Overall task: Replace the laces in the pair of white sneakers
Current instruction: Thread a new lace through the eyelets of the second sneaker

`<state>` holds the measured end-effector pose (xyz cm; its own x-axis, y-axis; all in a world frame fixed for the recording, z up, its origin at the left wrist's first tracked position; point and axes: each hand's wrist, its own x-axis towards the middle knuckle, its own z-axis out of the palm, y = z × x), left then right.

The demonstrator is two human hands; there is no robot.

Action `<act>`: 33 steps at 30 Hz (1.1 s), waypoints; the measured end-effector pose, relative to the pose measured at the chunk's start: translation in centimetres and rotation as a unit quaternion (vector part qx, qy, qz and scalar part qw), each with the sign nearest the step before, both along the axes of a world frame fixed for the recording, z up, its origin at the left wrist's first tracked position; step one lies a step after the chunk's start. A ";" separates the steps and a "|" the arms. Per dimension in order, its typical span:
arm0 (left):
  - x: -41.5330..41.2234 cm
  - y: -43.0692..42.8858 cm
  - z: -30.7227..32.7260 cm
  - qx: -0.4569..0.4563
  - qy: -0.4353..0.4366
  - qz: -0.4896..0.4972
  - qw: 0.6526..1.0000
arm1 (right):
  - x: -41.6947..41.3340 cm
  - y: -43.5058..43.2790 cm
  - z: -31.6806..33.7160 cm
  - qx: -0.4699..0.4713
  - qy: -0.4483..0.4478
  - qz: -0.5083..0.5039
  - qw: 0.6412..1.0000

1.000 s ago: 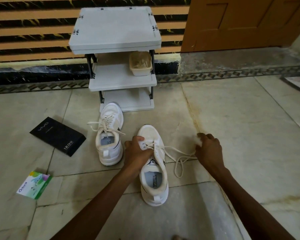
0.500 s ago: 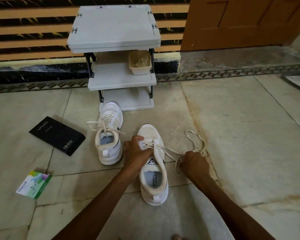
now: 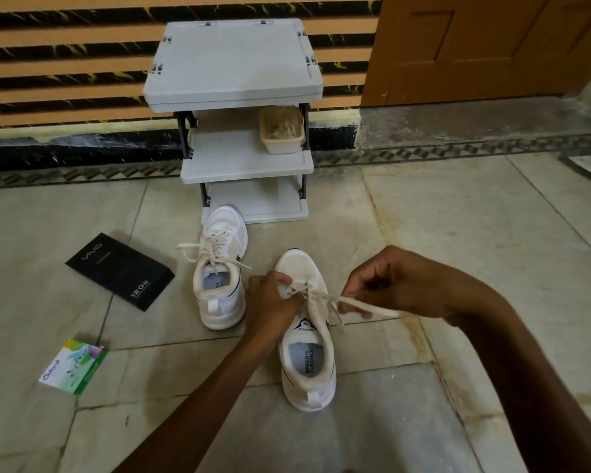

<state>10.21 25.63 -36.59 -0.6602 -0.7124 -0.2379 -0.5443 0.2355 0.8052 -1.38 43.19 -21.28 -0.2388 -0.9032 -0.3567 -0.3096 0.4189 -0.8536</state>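
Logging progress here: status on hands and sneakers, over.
Left hand grips near sneaker. Right hand pinches its lace, drawn sideways. Far sneaker laced, untouched. Black box, green packet lie apart, left.

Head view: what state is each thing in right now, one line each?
Near sneaker: upright on floor, laced, untied.
Lace: untied, drawn out sideways.
Far sneaker: upright, laced, ends loose.
Left hand: grips near sneaker at the eyelets.
Right hand: pinches the lace.
Black box: closed, flat on floor.
Tub: on rack's middle shelf.

A grey three-tier rack stands on tiled floor against a striped wall, near a door.
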 end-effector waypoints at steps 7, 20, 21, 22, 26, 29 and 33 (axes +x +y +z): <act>-1.0 0.0 1.8 -0.174 -0.018 -0.175 0.969 | -0.4 -1.0 -2.9 0.222 0.237 -0.019 0.946; -2.6 -0.2 2.5 -0.130 -0.084 -0.218 0.964 | 2.9 -3.2 -15.3 0.023 0.069 -0.424 0.903; -2.7 -0.4 2.5 -0.121 -0.079 -0.217 0.965 | 2.9 -3.4 -15.5 0.011 0.065 -0.440 0.896; -2.7 -0.5 2.5 -0.116 -0.074 -0.220 0.966 | 2.9 -3.6 -15.5 0.004 0.061 -0.452 0.890; -3.1 -0.6 2.5 -0.110 -0.080 -0.217 0.967 | 2.2 -4.5 -15.8 0.003 0.016 -0.479 0.878; -3.4 -0.6 2.3 -0.107 -0.088 -0.212 0.967 | 1.9 -4.9 -15.8 -0.010 -0.031 -0.498 0.867; -3.7 -0.3 2.2 -0.097 -0.081 -0.200 0.972 | 1.9 -4.9 -15.3 -0.075 -0.134 -0.509 0.847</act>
